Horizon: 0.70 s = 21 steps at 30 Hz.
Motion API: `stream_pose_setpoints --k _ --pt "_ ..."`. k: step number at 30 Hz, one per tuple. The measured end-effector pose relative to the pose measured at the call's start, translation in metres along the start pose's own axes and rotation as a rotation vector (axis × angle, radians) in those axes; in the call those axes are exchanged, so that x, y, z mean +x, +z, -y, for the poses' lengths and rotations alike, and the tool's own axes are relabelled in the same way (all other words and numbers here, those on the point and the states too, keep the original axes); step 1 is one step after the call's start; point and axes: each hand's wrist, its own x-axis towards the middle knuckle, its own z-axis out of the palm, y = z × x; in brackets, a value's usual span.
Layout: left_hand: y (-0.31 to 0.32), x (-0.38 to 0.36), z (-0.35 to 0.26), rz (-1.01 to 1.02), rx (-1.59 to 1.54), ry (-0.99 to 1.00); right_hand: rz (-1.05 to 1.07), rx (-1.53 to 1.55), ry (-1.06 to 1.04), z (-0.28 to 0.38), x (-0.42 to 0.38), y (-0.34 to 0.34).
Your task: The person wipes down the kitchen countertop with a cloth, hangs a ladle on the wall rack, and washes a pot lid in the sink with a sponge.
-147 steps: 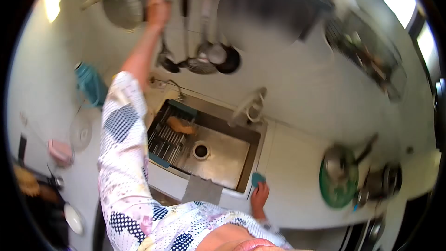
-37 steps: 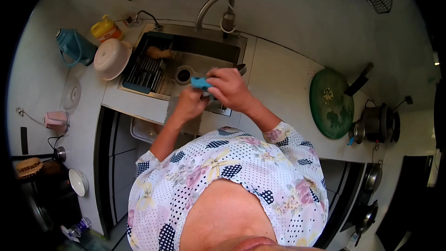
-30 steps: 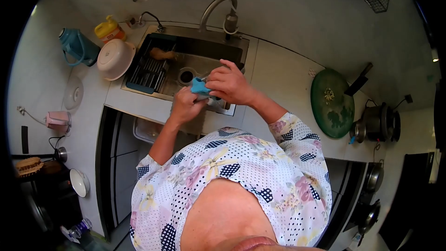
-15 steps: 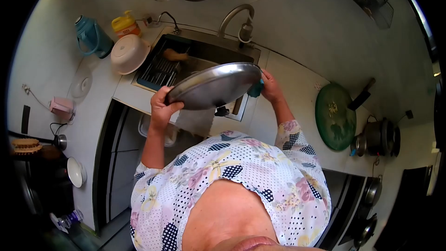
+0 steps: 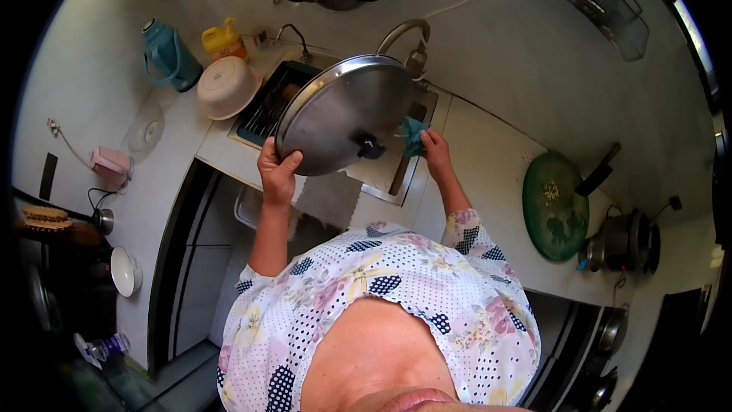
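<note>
Tilted up over the sink (image 5: 398, 175) is a round metal pot lid (image 5: 335, 118) with a black knob on the face turned toward me. My left hand (image 5: 278, 172) grips its lower left rim, thumb on the near face and fingers behind. My right hand (image 5: 437, 151) pinches a crumpled teal cloth (image 5: 413, 136) close to the lid's right edge. Behind the lid, much of the sink basin is hidden; a dark drying rack (image 5: 263, 111) shows at its left.
A curved faucet (image 5: 408, 29) stands behind the lid. Left of the sink are a pink basin (image 5: 227, 88), a yellow bottle (image 5: 225, 42) and a blue thermos (image 5: 171, 57). On the right counter, a green cutting board (image 5: 557, 210) leans near a cleaver (image 5: 596, 175) and a dark pot (image 5: 624, 236).
The lid has tipped up, so its knobbed face now shows more fully. My right hand with the cloth has come away from the rim and sits slightly lower.
</note>
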Motion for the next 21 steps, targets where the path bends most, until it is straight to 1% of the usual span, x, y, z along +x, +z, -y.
stream_pose_setpoints --k 3,4,5,6,7,10,13,14,16,18,19,21 --pt "-0.019 -0.008 -0.003 -0.048 0.167 -0.011 -0.003 0.44 0.012 0.038 -0.034 0.013" --pt "-0.016 -0.011 -0.009 -0.13 0.302 -0.052 -0.032 0.27 0.057 0.025 -0.026 0.005" --pt "-0.023 -0.014 -0.008 -0.144 0.316 -0.059 -0.064 0.101 0.113 0.005 -0.017 -0.005" --pt "-0.03 -0.016 -0.009 -0.152 0.333 -0.066 -0.094 -0.064 0.166 -0.002 -0.017 -0.007" --pt "-0.032 -0.018 -0.009 -0.154 0.294 -0.057 -0.135 0.023 0.223 -0.006 -0.016 -0.01" --pt "-0.036 -0.027 -0.014 -0.223 0.369 -0.008 -0.066 0.569 0.165 -0.01 -0.014 -0.01" --pt "-0.048 -0.038 -0.016 -0.301 0.335 0.013 -0.125 0.692 0.172 -0.006 -0.014 -0.009" --pt "-0.048 -0.041 -0.018 -0.336 0.328 0.022 -0.128 0.706 0.133 -0.006 -0.011 -0.011" --pt "-0.066 -0.052 -0.019 -0.332 0.35 0.047 -0.132 0.728 0.06 -0.009 -0.006 -0.02" --pt "-0.075 -0.063 -0.023 -0.341 0.376 0.072 -0.088 0.688 0.04 -0.002 -0.008 -0.026" --pt "-0.076 -0.068 -0.026 -0.377 0.396 0.076 -0.062 0.667 0.03 0.003 -0.007 -0.028" --pt "-0.078 -0.079 -0.031 -0.406 0.43 0.104 -0.114 0.313 0.156 -0.005 0.0 -0.038"
